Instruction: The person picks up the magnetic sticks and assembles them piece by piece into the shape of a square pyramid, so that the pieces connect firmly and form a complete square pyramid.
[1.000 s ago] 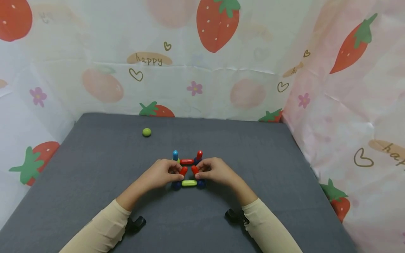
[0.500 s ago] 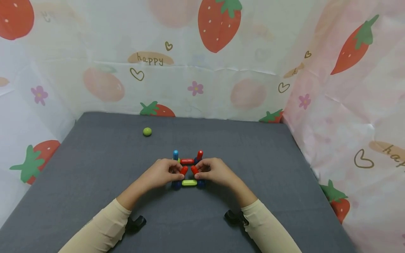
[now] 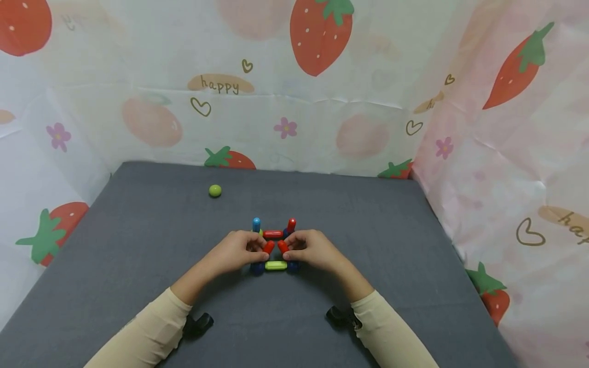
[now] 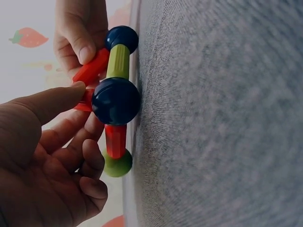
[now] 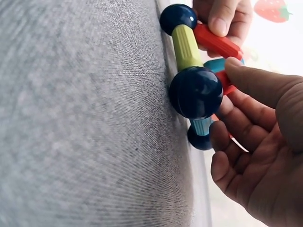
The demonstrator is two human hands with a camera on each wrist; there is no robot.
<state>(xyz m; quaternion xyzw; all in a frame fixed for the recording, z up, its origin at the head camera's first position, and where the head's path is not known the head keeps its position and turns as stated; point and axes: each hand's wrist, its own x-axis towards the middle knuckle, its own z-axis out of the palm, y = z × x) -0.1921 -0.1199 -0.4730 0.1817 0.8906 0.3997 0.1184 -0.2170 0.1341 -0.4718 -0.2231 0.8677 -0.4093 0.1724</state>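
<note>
A frame of coloured rods and balls lies on the grey cloth. My left hand [image 3: 238, 250] pinches a red rod [image 3: 269, 247] between thumb and fingers; the rod rises from the front left dark blue ball [image 4: 116, 101]. Opposite, my right hand [image 3: 317, 248] pinches another red rod [image 3: 282, 247], on the front right dark blue ball [image 5: 196, 92]. Both rods lean inward, their tops slightly apart. A yellow-green rod [image 3: 276, 266] joins the two front balls. At the back, a red rod [image 3: 273, 234] lies crosswise, between an upright blue rod [image 3: 256, 224] and an upright red rod [image 3: 291, 225].
A loose green ball [image 3: 214, 190] sits on the grey cloth [image 3: 152, 220] toward the back left. Strawberry-print sheets [image 3: 285, 128] stand behind the table and along both sides. Black wrist mounts [image 3: 198, 325] hang under the sleeves.
The head view has shifted very slightly. Both hands keep their hold on the two red rods, and nothing else visibly moves.
</note>
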